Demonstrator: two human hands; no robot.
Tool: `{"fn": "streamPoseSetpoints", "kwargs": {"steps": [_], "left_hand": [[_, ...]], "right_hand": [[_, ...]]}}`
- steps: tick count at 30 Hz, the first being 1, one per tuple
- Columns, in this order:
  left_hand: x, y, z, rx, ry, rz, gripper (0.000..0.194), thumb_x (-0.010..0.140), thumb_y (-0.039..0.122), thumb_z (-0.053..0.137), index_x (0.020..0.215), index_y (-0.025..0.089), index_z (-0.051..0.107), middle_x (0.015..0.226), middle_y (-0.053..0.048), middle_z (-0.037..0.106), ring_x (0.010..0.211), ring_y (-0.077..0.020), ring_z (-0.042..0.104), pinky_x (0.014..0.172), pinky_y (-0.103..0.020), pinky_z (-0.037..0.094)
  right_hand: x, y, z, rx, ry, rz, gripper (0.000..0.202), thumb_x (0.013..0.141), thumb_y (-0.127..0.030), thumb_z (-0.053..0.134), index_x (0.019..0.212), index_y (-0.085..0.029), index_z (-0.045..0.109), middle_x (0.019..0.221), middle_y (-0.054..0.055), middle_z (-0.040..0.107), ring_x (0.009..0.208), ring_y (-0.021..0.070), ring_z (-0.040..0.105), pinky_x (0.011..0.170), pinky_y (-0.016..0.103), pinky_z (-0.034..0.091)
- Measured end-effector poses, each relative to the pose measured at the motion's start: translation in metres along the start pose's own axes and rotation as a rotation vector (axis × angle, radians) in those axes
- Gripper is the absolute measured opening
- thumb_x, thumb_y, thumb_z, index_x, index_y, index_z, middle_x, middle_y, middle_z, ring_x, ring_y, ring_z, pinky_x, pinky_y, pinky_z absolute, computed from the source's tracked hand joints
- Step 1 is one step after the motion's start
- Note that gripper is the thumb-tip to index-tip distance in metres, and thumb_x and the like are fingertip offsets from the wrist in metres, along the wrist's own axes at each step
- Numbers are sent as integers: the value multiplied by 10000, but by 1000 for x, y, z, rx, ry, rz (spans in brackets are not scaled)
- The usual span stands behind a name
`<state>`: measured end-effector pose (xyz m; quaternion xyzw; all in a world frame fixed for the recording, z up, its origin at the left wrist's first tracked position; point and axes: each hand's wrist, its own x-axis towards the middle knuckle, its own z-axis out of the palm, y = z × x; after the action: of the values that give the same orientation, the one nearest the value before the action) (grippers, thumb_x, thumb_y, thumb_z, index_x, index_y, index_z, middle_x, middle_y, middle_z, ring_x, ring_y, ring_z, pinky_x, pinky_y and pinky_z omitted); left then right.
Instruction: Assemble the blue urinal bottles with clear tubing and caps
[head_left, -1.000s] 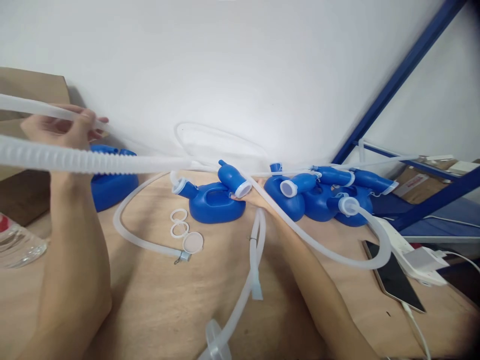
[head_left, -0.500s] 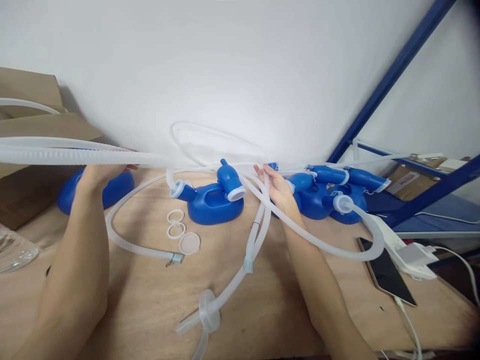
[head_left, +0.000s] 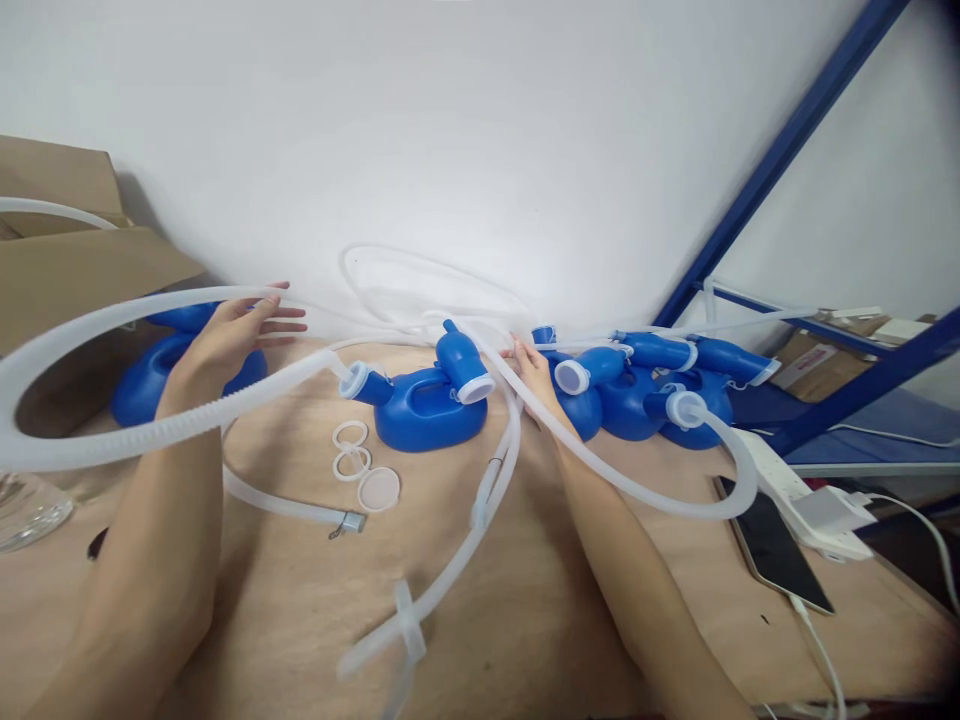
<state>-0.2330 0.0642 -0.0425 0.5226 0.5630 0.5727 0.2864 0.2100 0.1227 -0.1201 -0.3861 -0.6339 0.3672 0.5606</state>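
Observation:
My left hand, its fingers spread, has a translucent hose lying between thumb and palm, above a blue bottle at the left. That hose loops round to the white-collared neck of the middle blue bottle. My right hand is behind crossing hoses right of this bottle, touching them; its fingers are partly hidden, so its grip cannot be told. A hose with a white cap hangs toward the front. Two white rings and a round white disc lie beside the middle bottle.
Several blue bottles stand at the right. A phone and a white power strip lie near the right edge. An open cardboard box is at the left, a blue metal frame at the right.
My left hand has come up into view, and its hose now bows in a wide loop at the left. My right hand has shifted slightly left and down. The capped hose has swung slightly left.

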Motion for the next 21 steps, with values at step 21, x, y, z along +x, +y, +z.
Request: {"fn": "streamPoseSetpoints", "kwargs": {"steps": [21], "left_hand": [[0,25,1,-431,412,138,254,1097,315,310,1256,278,504,1201,-37,764,1151,-136,722,1066,-416,547]], "right_hand": [[-10,-42,-4,321,-106,476,434,885,-230,743,1309,-231,654,1077,62,778,916,216,772,735,328,674]]}}
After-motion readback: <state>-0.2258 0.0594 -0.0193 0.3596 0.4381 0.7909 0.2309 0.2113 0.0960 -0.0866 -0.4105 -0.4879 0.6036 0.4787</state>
